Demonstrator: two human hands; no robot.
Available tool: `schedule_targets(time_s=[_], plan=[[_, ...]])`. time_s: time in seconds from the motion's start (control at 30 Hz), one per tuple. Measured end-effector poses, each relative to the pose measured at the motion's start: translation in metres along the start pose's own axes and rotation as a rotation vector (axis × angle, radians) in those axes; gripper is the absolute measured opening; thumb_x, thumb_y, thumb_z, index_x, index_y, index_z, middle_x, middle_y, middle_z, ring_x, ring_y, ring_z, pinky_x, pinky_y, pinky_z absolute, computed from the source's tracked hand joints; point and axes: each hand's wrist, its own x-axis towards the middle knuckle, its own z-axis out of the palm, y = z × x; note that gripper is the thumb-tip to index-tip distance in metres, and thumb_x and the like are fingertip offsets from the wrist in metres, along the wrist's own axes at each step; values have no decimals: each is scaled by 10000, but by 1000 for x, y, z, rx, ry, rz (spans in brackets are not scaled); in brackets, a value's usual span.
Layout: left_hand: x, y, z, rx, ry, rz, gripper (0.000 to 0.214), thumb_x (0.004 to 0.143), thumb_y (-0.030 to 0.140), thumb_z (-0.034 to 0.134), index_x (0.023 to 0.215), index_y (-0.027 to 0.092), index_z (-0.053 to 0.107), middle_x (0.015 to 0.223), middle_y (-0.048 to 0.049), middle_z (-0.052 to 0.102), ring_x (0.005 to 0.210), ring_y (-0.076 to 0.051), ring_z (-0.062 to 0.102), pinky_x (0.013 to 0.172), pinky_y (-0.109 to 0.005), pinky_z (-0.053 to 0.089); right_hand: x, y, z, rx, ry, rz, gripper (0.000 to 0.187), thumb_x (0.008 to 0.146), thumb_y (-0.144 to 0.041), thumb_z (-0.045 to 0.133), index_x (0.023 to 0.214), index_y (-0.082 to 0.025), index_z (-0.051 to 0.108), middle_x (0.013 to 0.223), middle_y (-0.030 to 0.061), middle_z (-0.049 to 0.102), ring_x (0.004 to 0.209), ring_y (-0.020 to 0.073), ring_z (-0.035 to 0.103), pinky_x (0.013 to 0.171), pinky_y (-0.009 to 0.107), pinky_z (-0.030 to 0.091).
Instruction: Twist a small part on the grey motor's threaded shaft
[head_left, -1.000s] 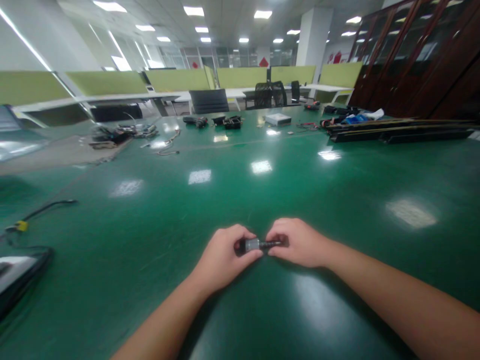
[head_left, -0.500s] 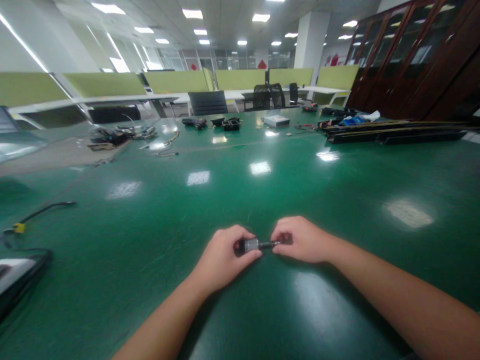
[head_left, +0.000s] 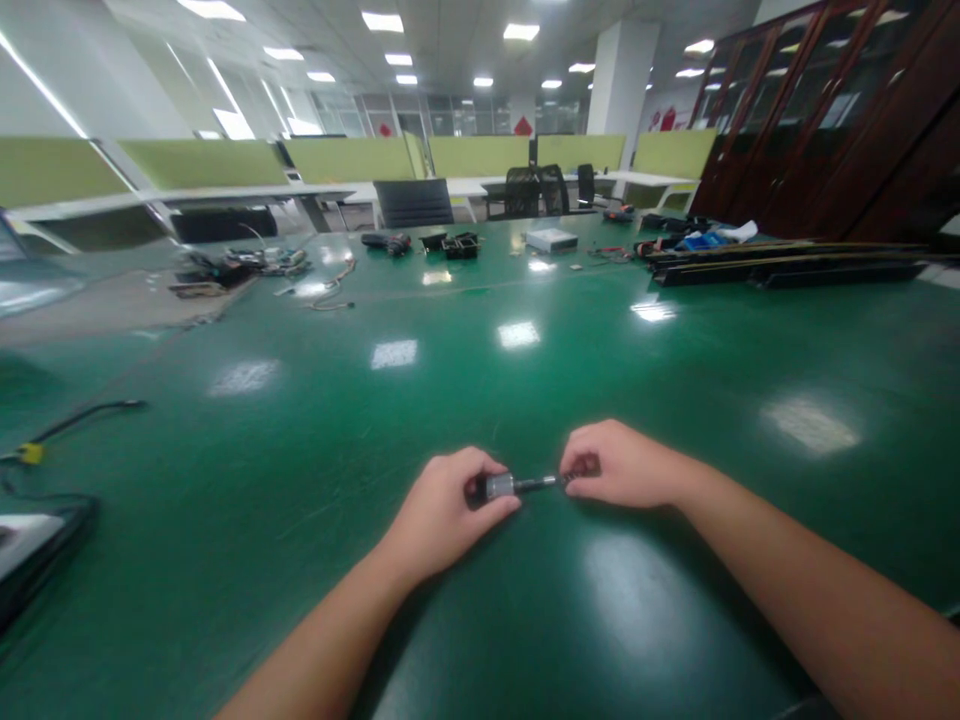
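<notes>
Low over the green table point(head_left: 450, 400), my left hand point(head_left: 442, 515) is closed around the thick end of what looks like a short screwdriver point(head_left: 501, 486). It has a grey collar and a thin dark shaft with a silvery tip, pointing right and lying roughly level; its rear end is hidden in my palm. Just right of the tip, my right hand point(head_left: 619, 465) pinches a small dark piece point(head_left: 571, 478), mostly covered by the fingers. A narrow gap seems to separate this piece from the tip, though whether they touch is hard to tell.
At the left edge lie a black cable with a yellow tag point(head_left: 31, 453) and a black-and-white device point(head_left: 34, 545). Farther back are tangled cables and parts point(head_left: 240, 268), black parts point(head_left: 457, 245), a silver box point(head_left: 551, 240) and long black strips point(head_left: 787, 265) at the right.
My right hand has moved right and slightly away from me, off the screwdriver's shaft, so its silvery tip now shows. My left hand has barely moved.
</notes>
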Motion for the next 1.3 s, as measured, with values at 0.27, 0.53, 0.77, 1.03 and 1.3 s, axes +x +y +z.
schedule_targets(time_s=[0.27, 0.53, 0.77, 1.03, 1.3], plan=[[-1, 2, -1, 7, -11, -2, 240, 836, 432, 743, 958, 227, 724, 865, -10, 704, 766, -189, 617, 697, -296, 443, -3, 4, -2, -4, 7, -4, 107, 797, -248, 766, 886, -189, 777, 837, 21, 691, 743, 139, 625, 673, 250, 453], [-1, -1, 1, 9, -3, 7, 248, 846, 445, 724, 962, 225, 722, 855, -15, 698, 759, -188, 612, 688, -294, 443, 0, -3, 6, 8, 28, 30, 115, 808, -245, 779, 911, -193, 781, 804, 11, 679, 708, 130, 600, 642, 245, 426], [2, -1, 2, 16, -10, 27, 245, 843, 446, 735, 955, 229, 726, 850, -7, 704, 747, -181, 613, 686, -289, 436, 10, -9, 18, 27, 80, -25, 119, 832, -247, 768, 936, -189, 782, 857, 25, 712, 757, 136, 612, 684, 250, 433], [3, 1, 3, -8, -10, 46, 219, 819, 388, 757, 962, 224, 730, 860, -17, 708, 750, -178, 615, 669, -277, 438, 19, -15, 36, 150, 92, -35, 231, 765, -192, 789, 993, -190, 749, 841, 7, 716, 708, 124, 627, 672, 232, 466], [2, 3, 2, 6, 5, 52, 259, 786, 404, 785, 968, 228, 730, 863, -12, 707, 751, -178, 616, 678, -285, 444, 14, -14, 30, 75, 95, -88, 120, 829, -205, 742, 948, -187, 751, 867, 26, 707, 770, 143, 623, 703, 253, 458]])
